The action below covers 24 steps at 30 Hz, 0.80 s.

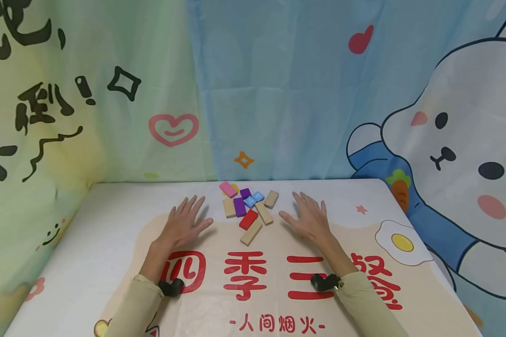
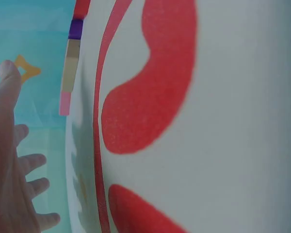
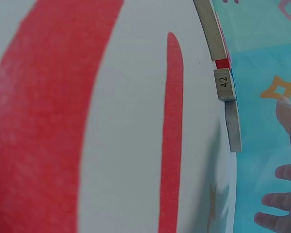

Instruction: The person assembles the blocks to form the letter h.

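Observation:
Several small rectangular blocks lie in a loose group at the back middle of the table. A pink block (image 1: 228, 189) is farthest back, and behind it a yellow one (image 1: 235, 187) shows only in part. Two purple blocks, two light blue blocks (image 1: 250, 201), a red block (image 1: 248, 219) and several plain wooden blocks (image 1: 251, 232) make up the others. My left hand (image 1: 184, 223) is to the left of the group, fingers spread, holding nothing. On the other side my right hand (image 1: 308, 219) is likewise spread and empty. In the right wrist view one wooden block (image 3: 224, 83) bears the number 42.
The table (image 1: 122, 201) wears a printed cloth with large red characters and a fried egg picture (image 1: 402, 242). A patterned curtain (image 1: 253, 93) hangs behind its back edge. Dark wrist cameras (image 1: 171, 287) sit at both sleeve cuffs.

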Each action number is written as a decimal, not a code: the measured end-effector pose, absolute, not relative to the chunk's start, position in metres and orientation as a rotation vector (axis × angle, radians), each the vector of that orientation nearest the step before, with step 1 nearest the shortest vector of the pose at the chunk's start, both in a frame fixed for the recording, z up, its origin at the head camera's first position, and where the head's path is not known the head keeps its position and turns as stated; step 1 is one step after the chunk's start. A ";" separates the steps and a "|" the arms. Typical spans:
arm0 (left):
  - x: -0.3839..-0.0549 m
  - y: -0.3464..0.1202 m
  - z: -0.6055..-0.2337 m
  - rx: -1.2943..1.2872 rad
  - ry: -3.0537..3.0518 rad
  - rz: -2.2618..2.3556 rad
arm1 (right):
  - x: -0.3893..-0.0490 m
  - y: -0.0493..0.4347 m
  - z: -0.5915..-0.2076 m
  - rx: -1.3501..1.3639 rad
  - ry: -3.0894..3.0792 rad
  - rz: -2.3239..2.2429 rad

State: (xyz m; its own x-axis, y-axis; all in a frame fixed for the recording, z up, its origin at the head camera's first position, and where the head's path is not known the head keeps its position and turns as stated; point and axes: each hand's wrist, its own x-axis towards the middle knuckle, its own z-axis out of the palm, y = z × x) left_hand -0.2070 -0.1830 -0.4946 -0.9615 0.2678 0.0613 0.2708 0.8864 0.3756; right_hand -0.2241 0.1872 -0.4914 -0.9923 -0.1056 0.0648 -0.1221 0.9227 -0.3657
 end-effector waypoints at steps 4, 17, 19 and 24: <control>-0.206 -0.181 -0.495 -0.437 -3.049 -0.607 | -0.223 0.186 -0.491 0.183 -3.044 0.574; -0.201 -0.174 -0.494 -0.506 -3.068 -0.631 | -0.213 0.172 -0.492 0.267 -3.022 0.640; -0.200 -0.173 -0.493 -0.522 -3.060 -0.628 | -0.210 0.167 -0.491 0.280 -3.027 0.650; -0.198 -0.171 -0.491 -0.548 -3.067 -0.621 | -0.203 0.155 -0.489 0.314 -3.024 0.671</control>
